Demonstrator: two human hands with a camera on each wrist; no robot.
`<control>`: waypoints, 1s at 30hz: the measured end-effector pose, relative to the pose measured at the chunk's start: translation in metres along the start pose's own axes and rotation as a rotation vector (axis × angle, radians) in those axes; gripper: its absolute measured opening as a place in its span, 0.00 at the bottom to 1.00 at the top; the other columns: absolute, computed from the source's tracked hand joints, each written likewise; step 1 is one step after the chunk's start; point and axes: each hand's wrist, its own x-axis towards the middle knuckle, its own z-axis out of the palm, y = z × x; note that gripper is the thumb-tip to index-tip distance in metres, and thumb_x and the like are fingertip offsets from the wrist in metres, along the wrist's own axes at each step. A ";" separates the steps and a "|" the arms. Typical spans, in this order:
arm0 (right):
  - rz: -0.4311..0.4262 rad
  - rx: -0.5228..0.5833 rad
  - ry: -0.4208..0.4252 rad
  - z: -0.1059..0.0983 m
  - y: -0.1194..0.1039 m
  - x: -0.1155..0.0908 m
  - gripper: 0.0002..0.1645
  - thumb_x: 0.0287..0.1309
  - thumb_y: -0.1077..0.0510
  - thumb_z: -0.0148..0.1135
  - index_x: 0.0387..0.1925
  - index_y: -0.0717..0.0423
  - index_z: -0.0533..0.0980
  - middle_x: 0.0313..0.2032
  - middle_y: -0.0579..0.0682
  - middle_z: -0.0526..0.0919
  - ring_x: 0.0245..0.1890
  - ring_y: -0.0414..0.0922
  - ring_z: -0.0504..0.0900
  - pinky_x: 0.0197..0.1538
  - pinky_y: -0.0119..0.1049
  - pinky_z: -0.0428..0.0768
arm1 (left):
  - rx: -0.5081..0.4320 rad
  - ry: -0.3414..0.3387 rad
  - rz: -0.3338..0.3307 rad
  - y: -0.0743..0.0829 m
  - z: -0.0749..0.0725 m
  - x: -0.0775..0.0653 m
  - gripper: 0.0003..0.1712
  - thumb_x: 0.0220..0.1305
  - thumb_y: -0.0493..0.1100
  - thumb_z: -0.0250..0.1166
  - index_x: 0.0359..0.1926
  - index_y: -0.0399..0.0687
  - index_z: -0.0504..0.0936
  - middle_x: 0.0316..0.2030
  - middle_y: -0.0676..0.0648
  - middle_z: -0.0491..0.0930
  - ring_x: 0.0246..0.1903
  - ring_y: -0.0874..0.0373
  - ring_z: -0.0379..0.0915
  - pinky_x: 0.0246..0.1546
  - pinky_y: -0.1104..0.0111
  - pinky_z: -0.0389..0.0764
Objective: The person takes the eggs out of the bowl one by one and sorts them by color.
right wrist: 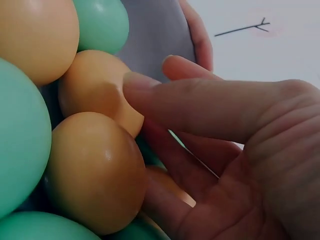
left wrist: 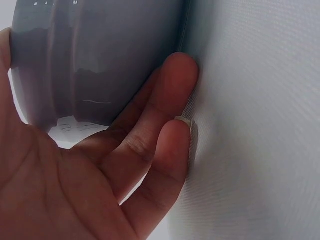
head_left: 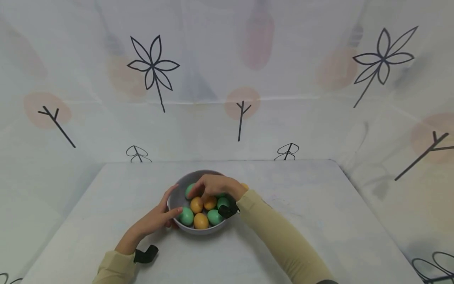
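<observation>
A grey bowl [head_left: 203, 232] on the table holds several smooth green and orange eggs. At its left side my left hand [head_left: 158, 218] grips the bowl, thumb over the rim by a green egg [head_left: 186, 216]. The left wrist view shows its other fingers against the outer wall, low by the tabletop. My right hand [head_left: 214, 186] reaches down into the bowl from the right. Its thumb touches an orange egg [right wrist: 90, 85], while the other fingers spread down among the eggs. Another orange egg [right wrist: 97, 172] sits just below that one in the right wrist view.
An orange egg [head_left: 244, 186] shows past the right wrist, outside the bowl, partly hidden by the arm. The pale table [head_left: 305, 205] meets a white cloth backdrop [head_left: 202, 130] with drawn flowers and twigs. Dark straps with small cameras [head_left: 146, 254] sit on the wrists.
</observation>
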 end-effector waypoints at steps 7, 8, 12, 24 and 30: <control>-0.009 -0.130 -0.050 0.003 -0.004 0.000 0.26 0.53 0.65 0.73 0.55 0.49 0.83 0.49 0.40 0.83 0.44 0.37 0.78 0.49 0.30 0.76 | -0.006 -0.007 0.012 0.000 0.000 0.000 0.46 0.73 0.53 0.58 0.78 0.66 0.36 0.61 0.28 0.61 0.32 0.49 0.75 0.37 0.59 0.73; -0.014 -0.147 -0.057 0.004 -0.004 0.001 0.26 0.52 0.66 0.73 0.55 0.49 0.83 0.48 0.39 0.83 0.43 0.36 0.77 0.49 0.30 0.75 | -0.007 -0.009 0.011 0.000 0.000 0.000 0.46 0.73 0.54 0.57 0.78 0.67 0.36 0.62 0.28 0.61 0.33 0.49 0.75 0.37 0.59 0.74; -0.027 -0.178 -0.063 0.007 -0.003 0.004 0.26 0.50 0.65 0.75 0.54 0.49 0.84 0.46 0.38 0.84 0.42 0.35 0.77 0.49 0.28 0.75 | -0.001 -0.009 0.007 -0.001 0.001 0.000 0.46 0.73 0.55 0.57 0.78 0.67 0.35 0.62 0.28 0.59 0.33 0.50 0.75 0.37 0.60 0.73; -0.038 -0.146 -0.009 0.006 0.002 0.004 0.24 0.53 0.61 0.75 0.53 0.45 0.84 0.46 0.36 0.83 0.41 0.35 0.77 0.47 0.29 0.76 | 0.006 -0.013 0.006 -0.001 0.001 0.001 0.46 0.73 0.55 0.57 0.78 0.67 0.35 0.59 0.29 0.65 0.33 0.50 0.75 0.38 0.60 0.74; -0.074 -0.009 0.008 0.002 -0.002 -0.001 0.26 0.52 0.63 0.75 0.55 0.49 0.83 0.47 0.38 0.84 0.48 0.37 0.80 0.52 0.32 0.76 | 0.002 -0.007 0.001 -0.002 0.002 0.001 0.47 0.73 0.56 0.57 0.78 0.67 0.35 0.57 0.30 0.67 0.33 0.50 0.76 0.37 0.60 0.74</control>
